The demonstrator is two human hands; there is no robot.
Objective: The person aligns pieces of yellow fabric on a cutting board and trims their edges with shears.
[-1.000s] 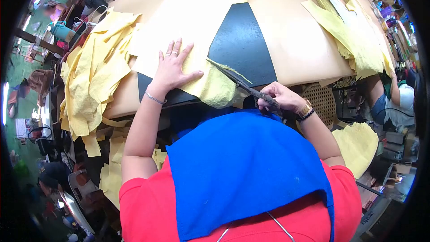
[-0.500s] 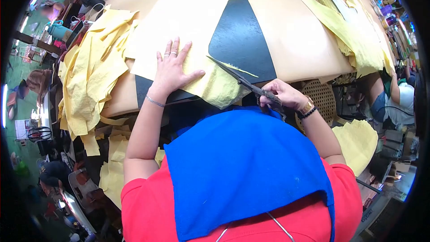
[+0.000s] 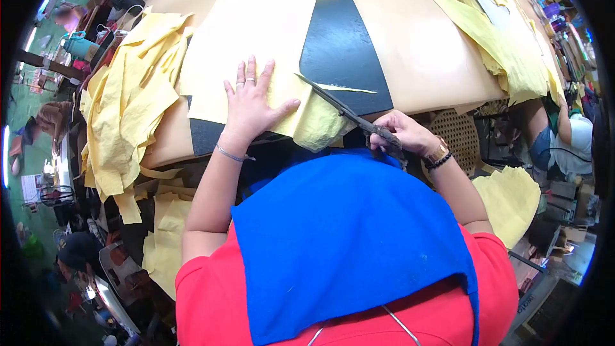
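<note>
Pale yellow sheet material (image 3: 256, 19) lies across the table over a black board (image 3: 343, 45). My left hand (image 3: 252, 104) rests flat on it with the fingers spread. My right hand (image 3: 405, 136) is wrapped around the handles of dark scissors (image 3: 346, 110), whose blades point up and left at the sheet's right edge. A thin cut strip (image 3: 349, 89) sticks out to the right from the blades over the black board. Below the blades, a crinkled flap of the sheet (image 3: 320, 125) hangs at the table's front edge.
A heap of yellow pieces (image 3: 131, 99) drapes over the table's left side. More yellow strips (image 3: 490, 45) lie at the right. A woven chair (image 3: 456, 138) stands under the right edge. Other people sit at the far left and a person (image 3: 570, 134) at the right.
The strip at the blades now sticks out straighter to the right. The sheet and my left hand have shifted slightly, and the scissors stay at the sheet's right edge.
</note>
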